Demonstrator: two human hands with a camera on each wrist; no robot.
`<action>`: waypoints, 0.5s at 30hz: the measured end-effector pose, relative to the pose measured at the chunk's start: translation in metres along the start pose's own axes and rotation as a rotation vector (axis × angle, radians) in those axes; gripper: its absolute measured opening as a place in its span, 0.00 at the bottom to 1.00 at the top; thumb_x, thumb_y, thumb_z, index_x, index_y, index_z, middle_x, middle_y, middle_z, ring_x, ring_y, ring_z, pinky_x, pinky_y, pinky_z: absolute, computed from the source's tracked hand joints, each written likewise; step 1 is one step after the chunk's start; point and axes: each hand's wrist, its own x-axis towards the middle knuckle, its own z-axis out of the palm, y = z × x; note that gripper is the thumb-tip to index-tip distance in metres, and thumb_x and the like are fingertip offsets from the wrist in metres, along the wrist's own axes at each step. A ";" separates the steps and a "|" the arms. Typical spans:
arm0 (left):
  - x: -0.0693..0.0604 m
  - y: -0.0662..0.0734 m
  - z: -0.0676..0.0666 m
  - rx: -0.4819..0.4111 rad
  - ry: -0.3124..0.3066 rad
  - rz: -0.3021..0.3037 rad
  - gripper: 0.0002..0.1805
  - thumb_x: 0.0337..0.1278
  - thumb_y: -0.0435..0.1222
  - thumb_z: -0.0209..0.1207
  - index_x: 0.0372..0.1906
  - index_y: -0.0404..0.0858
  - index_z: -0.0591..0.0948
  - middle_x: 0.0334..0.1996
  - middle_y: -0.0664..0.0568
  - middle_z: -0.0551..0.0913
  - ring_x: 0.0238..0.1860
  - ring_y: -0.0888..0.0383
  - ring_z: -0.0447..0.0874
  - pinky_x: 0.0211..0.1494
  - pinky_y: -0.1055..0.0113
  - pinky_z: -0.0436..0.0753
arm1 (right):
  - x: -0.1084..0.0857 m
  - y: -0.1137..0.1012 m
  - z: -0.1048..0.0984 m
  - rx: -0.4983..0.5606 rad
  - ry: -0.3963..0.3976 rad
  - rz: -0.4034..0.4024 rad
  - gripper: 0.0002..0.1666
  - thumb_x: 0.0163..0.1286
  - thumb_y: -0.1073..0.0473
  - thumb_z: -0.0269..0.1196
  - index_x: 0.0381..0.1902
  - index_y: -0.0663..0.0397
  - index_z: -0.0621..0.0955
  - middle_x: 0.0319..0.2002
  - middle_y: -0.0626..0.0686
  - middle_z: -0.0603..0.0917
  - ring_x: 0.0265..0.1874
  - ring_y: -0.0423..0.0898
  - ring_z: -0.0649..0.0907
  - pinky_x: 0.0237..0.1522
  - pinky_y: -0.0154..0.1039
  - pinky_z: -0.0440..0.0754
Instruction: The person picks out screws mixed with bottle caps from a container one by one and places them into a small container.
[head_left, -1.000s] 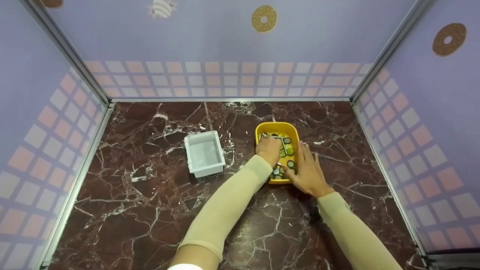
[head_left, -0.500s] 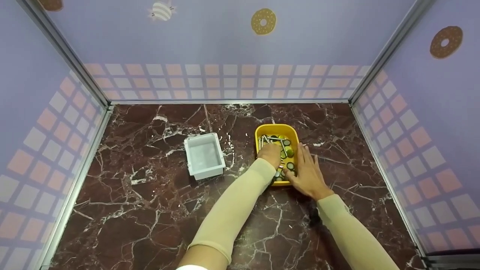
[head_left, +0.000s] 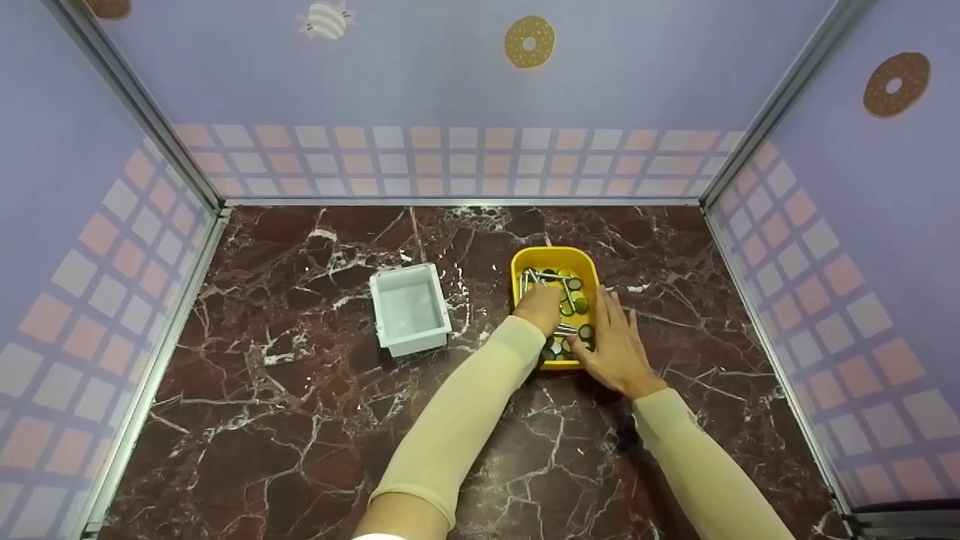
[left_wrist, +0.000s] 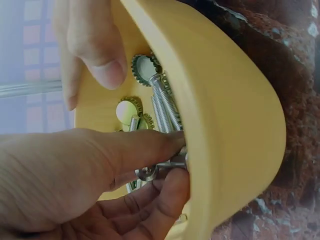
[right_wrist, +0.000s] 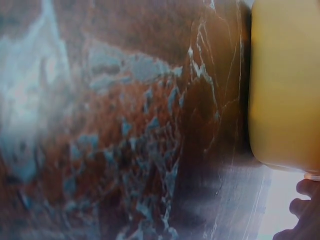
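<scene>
While your left hand reaches into the yellow container, its thumb and fingers pinch a metal bolt, partly hidden by the fingertips; whether more than one piece is grasped, you cannot tell.

Your right hand: fingers extended along the container's right outer wall, thumb over the near part of the rim; nothing grasped.

Yellow container: rounded corners, upright on the desk, right of centre in the head view. Contents: the pinched bolt, low near the side wall; loose bolts, silver, threaded, some crossing one another; bottle caps, crimped edges, green, yellow and pale faces, scattered among the bolts.

White tub: rectangular, upright, to the left of the yellow container and apart from it.

Desk: dark red-brown, white marble veining.

Sleeves: pale yellow, one on each of your forearms.

Wall panels: lilac, with pink and white squares below, doughnut motifs above.
</scene>
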 end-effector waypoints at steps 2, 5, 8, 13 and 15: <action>0.001 -0.002 0.002 -0.001 0.018 0.012 0.14 0.74 0.29 0.71 0.58 0.40 0.95 0.59 0.42 0.97 0.60 0.45 0.97 0.62 0.52 0.96 | -0.001 0.000 0.001 0.002 0.002 0.005 0.68 0.80 0.32 0.62 0.97 0.64 0.45 0.96 0.68 0.52 0.96 0.71 0.54 0.94 0.79 0.47; 0.004 -0.006 0.004 -0.007 0.021 0.024 0.15 0.72 0.27 0.71 0.58 0.40 0.95 0.59 0.42 0.97 0.60 0.45 0.97 0.63 0.52 0.95 | -0.001 0.000 0.001 0.007 0.005 0.006 0.68 0.80 0.33 0.63 0.97 0.63 0.45 0.96 0.68 0.52 0.96 0.72 0.54 0.93 0.80 0.48; 0.009 -0.009 0.006 -0.021 0.016 0.034 0.15 0.71 0.26 0.69 0.58 0.38 0.94 0.59 0.40 0.96 0.59 0.45 0.96 0.63 0.53 0.95 | -0.001 0.000 0.000 0.007 0.012 0.010 0.68 0.80 0.33 0.63 0.97 0.63 0.45 0.96 0.68 0.53 0.96 0.72 0.55 0.93 0.80 0.48; 0.008 -0.008 0.000 -0.020 0.050 0.040 0.10 0.73 0.26 0.68 0.51 0.39 0.94 0.55 0.42 0.96 0.55 0.49 0.95 0.56 0.55 0.93 | -0.001 0.000 0.000 0.010 0.018 0.014 0.67 0.81 0.35 0.64 0.97 0.64 0.45 0.96 0.67 0.53 0.96 0.71 0.55 0.93 0.80 0.48; -0.014 0.003 -0.021 -0.010 0.041 0.020 0.08 0.72 0.26 0.70 0.49 0.38 0.94 0.54 0.43 0.96 0.54 0.49 0.94 0.56 0.53 0.92 | -0.002 0.000 0.001 0.010 0.017 0.015 0.66 0.81 0.35 0.63 0.97 0.64 0.45 0.96 0.67 0.53 0.96 0.72 0.54 0.93 0.81 0.47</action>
